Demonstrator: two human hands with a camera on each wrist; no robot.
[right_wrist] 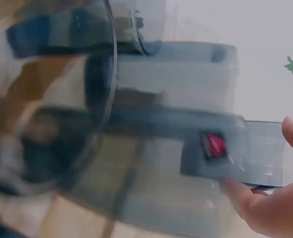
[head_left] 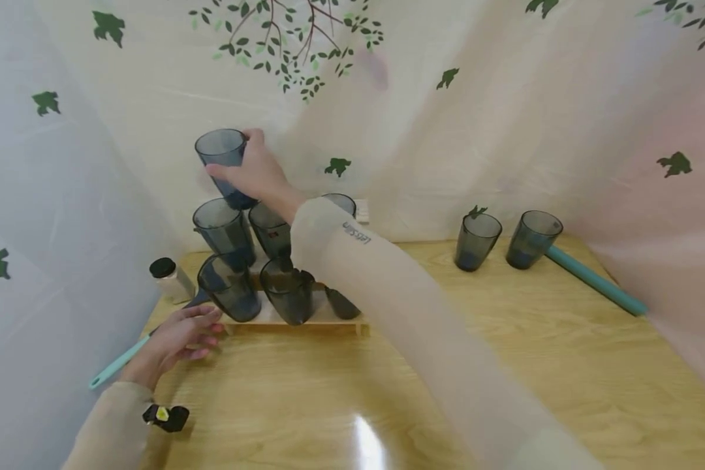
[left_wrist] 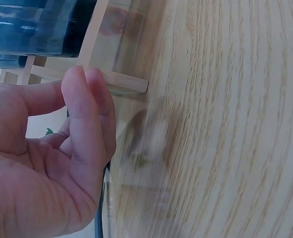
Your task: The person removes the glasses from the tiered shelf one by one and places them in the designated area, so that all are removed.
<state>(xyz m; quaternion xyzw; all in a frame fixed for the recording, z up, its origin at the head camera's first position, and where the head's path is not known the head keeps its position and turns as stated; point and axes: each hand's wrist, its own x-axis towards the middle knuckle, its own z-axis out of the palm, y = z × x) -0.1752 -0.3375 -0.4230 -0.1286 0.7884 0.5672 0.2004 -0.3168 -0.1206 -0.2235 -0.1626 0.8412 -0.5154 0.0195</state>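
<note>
In the head view my right hand (head_left: 260, 171) grips a blue-grey glass tumbler (head_left: 219, 149) by its side, mouth up, above the back row of similar tumblers on a low wooden rack (head_left: 323, 328). Behind it stand a back-left tumbler (head_left: 220, 228) and a back-middle one (head_left: 269, 228). In front are a left tumbler (head_left: 229, 290) and a middle one (head_left: 288, 297); my right sleeve partly hides those on the right. Beside the rack's front left corner, my left hand (head_left: 182, 336) holds nothing, its fingers loosely bent, as the left wrist view also shows.
Two more tumblers stand at the back right, one left (head_left: 476, 243) and one right (head_left: 533, 240), by a teal rod (head_left: 599, 281). A black-lidded jar (head_left: 173, 281) is left of the rack. A turquoise handle (head_left: 119, 363) sticks out past my left wrist. Cloth (head_left: 411, 163) hangs behind the table.
</note>
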